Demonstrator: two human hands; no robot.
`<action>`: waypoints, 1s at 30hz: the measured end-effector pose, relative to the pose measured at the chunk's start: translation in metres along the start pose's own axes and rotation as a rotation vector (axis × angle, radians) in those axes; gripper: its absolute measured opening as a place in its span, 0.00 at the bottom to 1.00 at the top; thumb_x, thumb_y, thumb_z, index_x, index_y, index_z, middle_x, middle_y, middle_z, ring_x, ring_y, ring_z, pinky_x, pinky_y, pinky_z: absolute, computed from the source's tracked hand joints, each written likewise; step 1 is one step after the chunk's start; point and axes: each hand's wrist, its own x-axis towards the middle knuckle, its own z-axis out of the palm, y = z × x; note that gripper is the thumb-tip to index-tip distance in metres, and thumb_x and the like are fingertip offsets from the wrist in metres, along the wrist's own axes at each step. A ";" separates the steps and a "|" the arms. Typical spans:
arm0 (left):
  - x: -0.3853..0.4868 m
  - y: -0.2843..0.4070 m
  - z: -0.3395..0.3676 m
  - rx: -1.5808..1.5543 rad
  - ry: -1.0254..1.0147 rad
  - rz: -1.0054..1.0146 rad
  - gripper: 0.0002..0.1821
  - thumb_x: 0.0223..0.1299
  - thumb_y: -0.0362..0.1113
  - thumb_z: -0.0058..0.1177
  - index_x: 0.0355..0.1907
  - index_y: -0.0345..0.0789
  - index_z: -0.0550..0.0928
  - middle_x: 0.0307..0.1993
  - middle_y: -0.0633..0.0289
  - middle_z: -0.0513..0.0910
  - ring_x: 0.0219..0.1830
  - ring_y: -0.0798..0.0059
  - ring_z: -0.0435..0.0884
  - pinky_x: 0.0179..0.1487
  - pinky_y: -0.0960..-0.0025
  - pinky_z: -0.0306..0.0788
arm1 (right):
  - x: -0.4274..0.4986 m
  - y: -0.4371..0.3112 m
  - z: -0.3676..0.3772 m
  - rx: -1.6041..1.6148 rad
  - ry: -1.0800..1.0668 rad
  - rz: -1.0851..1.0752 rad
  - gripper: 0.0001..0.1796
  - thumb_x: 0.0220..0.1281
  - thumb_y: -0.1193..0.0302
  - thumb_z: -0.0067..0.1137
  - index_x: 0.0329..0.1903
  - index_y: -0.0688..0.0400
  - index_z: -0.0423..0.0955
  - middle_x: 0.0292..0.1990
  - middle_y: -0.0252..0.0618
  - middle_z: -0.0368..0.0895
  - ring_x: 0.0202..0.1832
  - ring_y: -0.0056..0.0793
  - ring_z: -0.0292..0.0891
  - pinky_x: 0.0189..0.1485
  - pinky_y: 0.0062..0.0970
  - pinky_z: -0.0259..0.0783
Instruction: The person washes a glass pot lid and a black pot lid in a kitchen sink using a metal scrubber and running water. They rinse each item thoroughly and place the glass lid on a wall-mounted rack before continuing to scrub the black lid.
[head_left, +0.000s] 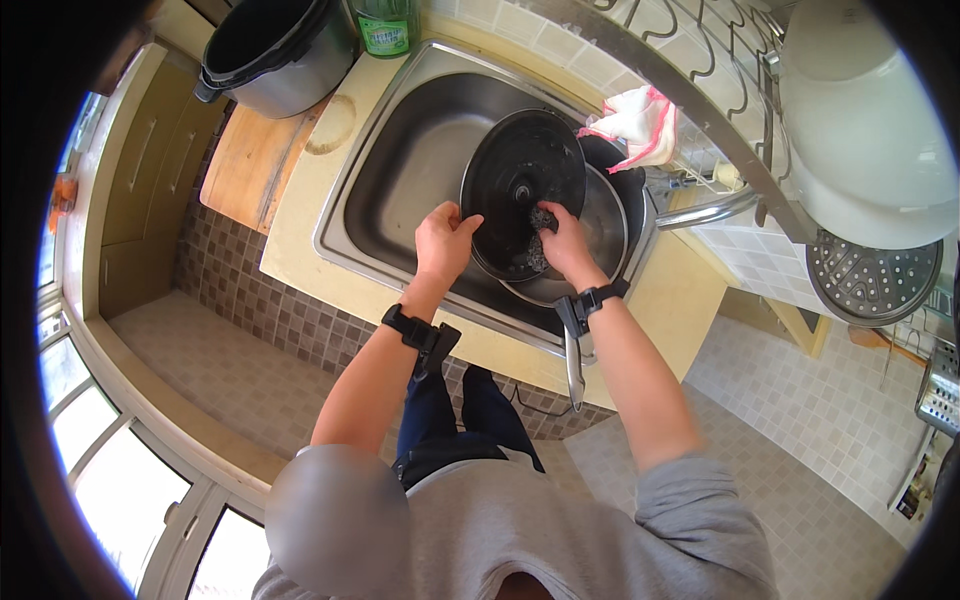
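Note:
My left hand (444, 241) pinches the near left rim of a dark round lid or pan (510, 161), which is tilted over the sink. A small round fitting shows at the middle of its dark face. My right hand (567, 244) holds a dark steel wool scourer (538, 259) against that face, near its lower right. Beneath it sits a stainless steel pan (606, 217), partly covered, in the metal sink (420, 161). A metal handle (574, 375) sticks out past the sink's front edge. Another dark vessel (636, 191) shows behind the pan.
A faucet (705, 210) reaches in from the right, beside a white and pink cloth (637, 124). Overhead at right is a metal rack (675, 64) with a large pale bowl (862, 142). A pressure cooker pot (300, 75) and green bottle (386, 30) stand at back left.

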 end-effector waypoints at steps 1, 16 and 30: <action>-0.009 0.011 -0.005 0.007 0.015 0.041 0.16 0.63 0.37 0.73 0.31 0.28 0.81 0.26 0.54 0.84 0.25 0.63 0.81 0.34 0.59 0.77 | -0.011 -0.011 -0.004 0.108 0.018 0.027 0.25 0.69 0.75 0.54 0.68 0.56 0.77 0.63 0.54 0.80 0.68 0.52 0.77 0.72 0.41 0.71; -0.120 0.101 0.011 0.306 0.222 0.891 0.12 0.53 0.30 0.72 0.41 0.38 0.87 0.35 0.62 0.85 0.37 0.60 0.86 0.36 0.59 0.79 | -0.083 -0.169 -0.118 0.349 -0.043 -0.041 0.17 0.67 0.68 0.63 0.53 0.66 0.82 0.41 0.38 0.88 0.42 0.25 0.80 0.49 0.29 0.75; -0.055 0.018 -0.076 -0.038 0.049 0.418 0.23 0.70 0.28 0.60 0.67 0.33 0.80 0.53 0.44 0.88 0.58 0.52 0.86 0.64 0.57 0.77 | -0.117 -0.112 -0.127 0.853 -0.095 -0.029 0.21 0.77 0.73 0.59 0.69 0.61 0.77 0.58 0.33 0.86 0.54 0.23 0.83 0.59 0.26 0.77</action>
